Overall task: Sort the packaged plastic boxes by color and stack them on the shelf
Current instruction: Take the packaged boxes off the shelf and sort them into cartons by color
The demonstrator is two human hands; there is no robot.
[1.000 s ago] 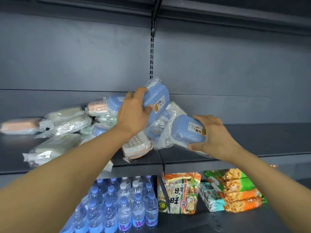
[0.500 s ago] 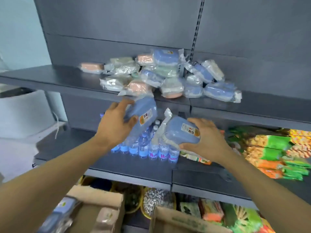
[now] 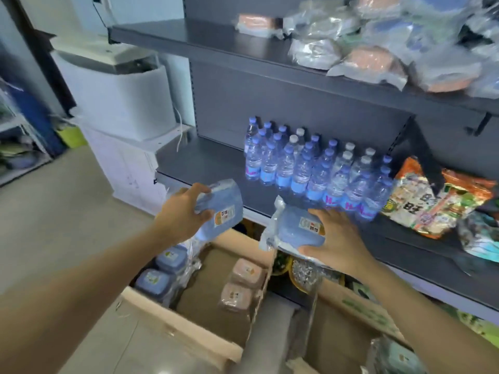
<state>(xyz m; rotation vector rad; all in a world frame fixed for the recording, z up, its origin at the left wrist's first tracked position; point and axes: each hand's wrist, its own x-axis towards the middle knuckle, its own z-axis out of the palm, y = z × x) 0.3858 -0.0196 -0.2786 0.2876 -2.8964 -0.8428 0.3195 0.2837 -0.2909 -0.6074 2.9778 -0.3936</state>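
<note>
Now 2 hands, each grip clamped on 1 blue box: left hand (image 3: pixel 181 215) on tilted blue box (image 3: pixel 220 209), right hand (image 3: pixel 339 242) on flat blue box (image 3: pixel 295 230) (both bagged).

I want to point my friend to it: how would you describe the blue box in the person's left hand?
Find the water bottles on the middle shelf. In front and left of them, the left hand grips a wrapped blue box, tilted steeply, unlike the flatter one in the right hand.
</note>
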